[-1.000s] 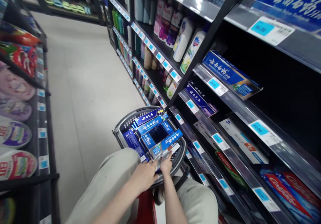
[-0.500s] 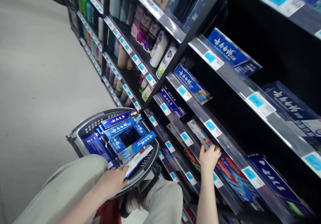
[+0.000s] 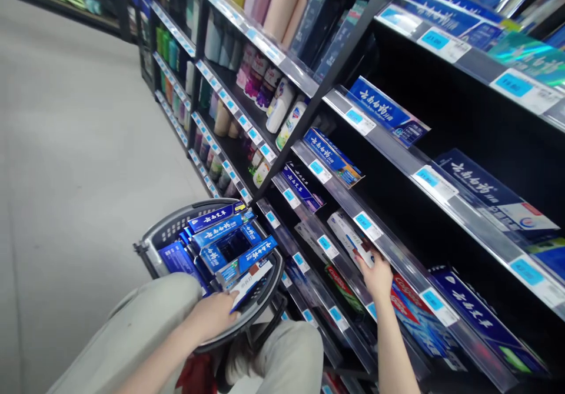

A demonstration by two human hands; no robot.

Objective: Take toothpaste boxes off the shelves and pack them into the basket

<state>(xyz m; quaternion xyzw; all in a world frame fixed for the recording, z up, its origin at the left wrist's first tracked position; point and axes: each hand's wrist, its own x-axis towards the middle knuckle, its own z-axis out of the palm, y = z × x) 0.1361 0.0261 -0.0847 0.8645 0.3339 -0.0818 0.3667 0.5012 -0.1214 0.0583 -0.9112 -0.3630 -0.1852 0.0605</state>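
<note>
Right hand (image 3: 377, 273) right of centre, fingers closed on a white carton (image 3: 346, 235) on the shelf (image 3: 309, 221), left hand (image 3: 215, 316) at lower centre, fingertips on a white box (image 3: 252, 279) in the basket (image 3: 171, 232), grip unclear

Knee (image 3: 176, 306) blocks part of the basket (image 3: 174, 228)
Left hand (image 3: 216, 316) hides one end of a white box (image 3: 252, 281), right hand (image 3: 377, 273) covers some of the shelf box (image 3: 343, 230), fine print on the tags (image 3: 368, 225) is too tiny.

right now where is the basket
In the head view, the basket sits low, left of centre, beside the shelves, the left hand at its near side.
</note>
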